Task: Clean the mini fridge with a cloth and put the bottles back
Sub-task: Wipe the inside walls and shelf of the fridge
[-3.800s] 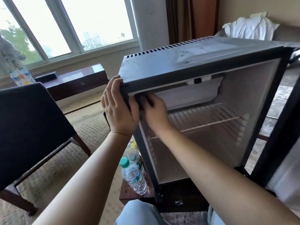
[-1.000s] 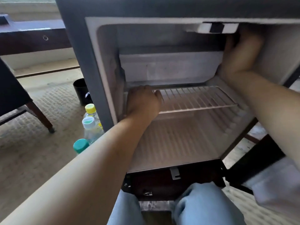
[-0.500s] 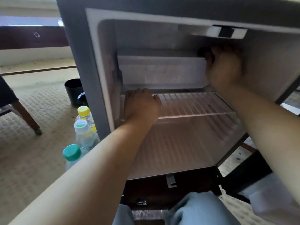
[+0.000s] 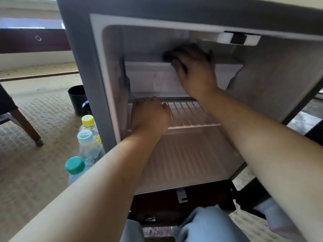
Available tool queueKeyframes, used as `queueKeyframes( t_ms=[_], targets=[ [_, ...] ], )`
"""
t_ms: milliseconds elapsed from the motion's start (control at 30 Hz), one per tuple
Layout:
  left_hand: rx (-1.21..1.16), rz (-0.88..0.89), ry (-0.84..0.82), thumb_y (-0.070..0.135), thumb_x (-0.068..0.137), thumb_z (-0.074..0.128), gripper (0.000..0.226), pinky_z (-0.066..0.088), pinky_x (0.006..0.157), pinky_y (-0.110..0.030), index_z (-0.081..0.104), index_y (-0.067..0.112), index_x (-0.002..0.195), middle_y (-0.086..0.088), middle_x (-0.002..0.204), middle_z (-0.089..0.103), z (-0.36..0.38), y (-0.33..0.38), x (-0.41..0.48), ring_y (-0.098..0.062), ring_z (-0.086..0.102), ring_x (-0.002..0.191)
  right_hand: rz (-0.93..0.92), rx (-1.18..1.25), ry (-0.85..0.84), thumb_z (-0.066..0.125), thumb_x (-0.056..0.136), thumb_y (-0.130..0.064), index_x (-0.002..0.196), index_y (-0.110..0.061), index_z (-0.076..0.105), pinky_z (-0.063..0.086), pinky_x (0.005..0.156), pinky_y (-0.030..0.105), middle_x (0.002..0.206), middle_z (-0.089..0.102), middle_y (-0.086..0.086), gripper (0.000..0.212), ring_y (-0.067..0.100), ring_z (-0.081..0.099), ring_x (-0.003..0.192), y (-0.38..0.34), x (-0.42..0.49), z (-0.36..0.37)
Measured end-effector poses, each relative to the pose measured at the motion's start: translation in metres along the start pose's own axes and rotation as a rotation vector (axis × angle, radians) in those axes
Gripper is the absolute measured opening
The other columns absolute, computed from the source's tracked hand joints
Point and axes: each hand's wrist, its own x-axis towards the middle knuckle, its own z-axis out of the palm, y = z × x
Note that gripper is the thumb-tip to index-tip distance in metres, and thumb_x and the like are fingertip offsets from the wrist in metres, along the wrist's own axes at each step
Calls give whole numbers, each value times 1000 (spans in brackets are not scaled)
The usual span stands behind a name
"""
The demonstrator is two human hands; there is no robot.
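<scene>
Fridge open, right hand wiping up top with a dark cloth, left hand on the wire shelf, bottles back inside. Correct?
No: the head view shows the bottles outside, left of the fridge. Right hand on cloth, left hand on wire shelf: fine.

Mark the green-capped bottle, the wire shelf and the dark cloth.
green-capped bottle (image 4: 75, 165): head view, top of its cap.
wire shelf (image 4: 190, 114): head view, bare bars near its middle.
dark cloth (image 4: 168, 56): head view, its blurred left end.
</scene>
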Motion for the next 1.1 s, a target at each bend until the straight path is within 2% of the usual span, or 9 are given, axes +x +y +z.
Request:
queueKeyframes(
  t_ms=[167, 267, 367, 533, 700, 867, 933, 1033, 1100],
  targets=[
    [18, -10, -1, 37, 100, 29, 47, 37, 100, -39, 55, 5, 124, -17, 124, 59, 0, 1, 0, -32, 53, 113, 256, -159, 110, 35, 94, -36, 122, -18, 65, 31, 106, 48, 137, 50, 21, 45, 48, 43, 123, 68, -28, -19],
    [5, -13, 1, 37, 100, 29, 46, 38, 98, -38, 55, 5, 122, -16, 122, 59, -1, 1, -1, -32, 53, 112, 249, -194, 92, 43, 92, -23, 131, -16, 57, 28, 107, 41, 143, 40, 24, 42, 48, 38, 126, 77, -48, -30],
    [-14, -13, 3, 36, 100, 30, 45, 38, 97, -38, 55, 5, 121, -16, 121, 59, -2, 0, -1, -32, 53, 111, 377, -82, 162, 54, 79, -6, 120, -11, 62, 38, 98, 36, 134, 44, 24, 42, 42, 46, 117, 72, -59, -36],
    [21, -15, 6, 36, 100, 30, 45, 38, 97, -37, 56, 4, 118, -17, 119, 59, -2, 1, -2, -32, 53, 111, 438, -53, -56, 61, 74, 2, 112, -3, 63, 45, 88, 37, 126, 48, 27, 38, 42, 54, 102, 73, -72, -21],
    [-14, -27, 13, 36, 99, 33, 44, 38, 96, -36, 58, 4, 116, -18, 119, 60, -3, 1, -2, -33, 53, 110, 443, -18, -77, 68, 83, -42, 106, -2, 67, 42, 90, 38, 117, 49, 27, 46, 41, 50, 105, 67, -75, -13],
    [-8, -28, 16, 36, 99, 33, 45, 39, 96, -38, 57, 3, 117, -18, 120, 60, -4, 3, -4, -33, 53, 111, 469, -87, -236, 67, 76, -7, 101, -8, 62, 42, 89, 37, 123, 47, 22, 26, 40, 49, 105, 73, -68, -6],
    [-10, -26, 23, 36, 99, 33, 44, 39, 95, -38, 58, 3, 116, -18, 119, 60, -4, 2, -4, -33, 54, 110, 503, 2, -136, 61, 73, 0, 94, -8, 63, 41, 86, 33, 119, 53, 20, 23, 37, 52, 102, 70, -62, -8],
    [-21, -18, 29, 35, 99, 33, 44, 39, 96, -37, 58, 4, 115, -18, 118, 60, -4, 1, -2, -33, 53, 110, 450, 146, 234, 56, 72, 5, 87, -5, 66, 38, 83, 23, 110, 55, 21, 20, 32, 56, 95, 56, -53, -20],
    [-26, -17, 36, 34, 98, 33, 43, 38, 96, -37, 58, 3, 114, -18, 117, 60, -2, 1, -2, -33, 53, 109, 462, 196, 337, 55, 73, 5, 87, -4, 67, 35, 84, 17, 110, 56, 21, 20, 30, 57, 96, 49, -47, -21]
  ],
)
